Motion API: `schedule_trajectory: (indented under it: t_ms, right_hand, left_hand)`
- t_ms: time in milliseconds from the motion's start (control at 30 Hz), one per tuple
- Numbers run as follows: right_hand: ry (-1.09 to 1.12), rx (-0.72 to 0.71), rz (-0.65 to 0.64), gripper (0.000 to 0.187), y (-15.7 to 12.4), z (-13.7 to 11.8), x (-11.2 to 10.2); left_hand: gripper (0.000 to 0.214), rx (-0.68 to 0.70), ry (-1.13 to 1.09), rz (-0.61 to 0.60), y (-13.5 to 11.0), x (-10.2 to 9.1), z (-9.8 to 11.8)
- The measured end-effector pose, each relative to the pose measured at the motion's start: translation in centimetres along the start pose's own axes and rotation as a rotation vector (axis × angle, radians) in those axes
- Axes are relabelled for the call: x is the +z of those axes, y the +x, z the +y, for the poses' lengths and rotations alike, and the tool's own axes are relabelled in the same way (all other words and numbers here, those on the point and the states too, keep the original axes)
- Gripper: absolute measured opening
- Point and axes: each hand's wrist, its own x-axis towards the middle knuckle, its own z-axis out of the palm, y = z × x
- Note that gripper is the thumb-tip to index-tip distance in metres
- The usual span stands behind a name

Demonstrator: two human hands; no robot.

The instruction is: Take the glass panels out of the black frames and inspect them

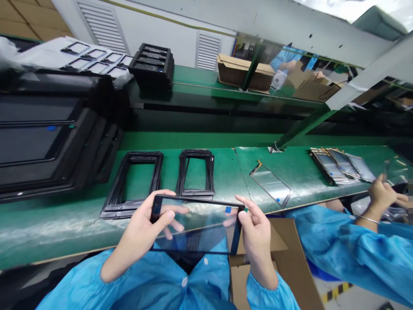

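Between my two hands is a clear glass touch panel (200, 224) with a black border, held lengthwise above the table's near edge. A small blue tab sticks to its upper right corner. My left hand (158, 217) grips the left end, thumb on the face and fingers seen through the glass behind. At the right end my right hand (254, 226) pinches the border, its index finger raised along the top. Just beyond lie a stack of larger black frames (158, 172) and a stack of smaller black frames (211, 172).
A single glass panel (272, 183) lies right of the frames, with several stacked panels (342, 165) farther right. Black trays (93, 155) pile up at left. A co-worker's hand (382, 193) is at far right. A metal post (303, 125) rises from the green table (222, 163).
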Motion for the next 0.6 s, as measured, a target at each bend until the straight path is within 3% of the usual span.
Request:
schedule_trajectory:
  t_ms: [133, 233, 333, 500, 600]
  right_hand:
    - [-0.091, -0.046, -0.021, 0.030, -1.0, -0.4, 0.4]
    - [-0.146, -0.061, -0.049, 0.031, -1.5, -0.5, 0.9]
    - [-0.169, -0.046, -0.065, 0.033, -1.7, -0.2, 1.0]
    - [-0.120, -0.044, -0.089, 0.031, -1.4, -0.3, 1.3]
    - [-0.105, -0.041, -0.247, 0.035, -1.0, -0.9, 1.9]
  left_hand:
    - [0.064, 0.437, 0.445, 0.117, 1.1, -0.1, 0.8]
    - [0.044, 0.660, 0.773, -0.072, 2.3, 0.2, 1.7]
    - [0.026, 0.720, 0.797, -0.256, 3.1, 0.6, 2.2]
    - [0.031, 0.724, 0.782, -0.227, 2.6, 1.3, 2.2]
    - [0.037, 0.588, 0.731, -0.322, 2.0, 1.8, 2.4]
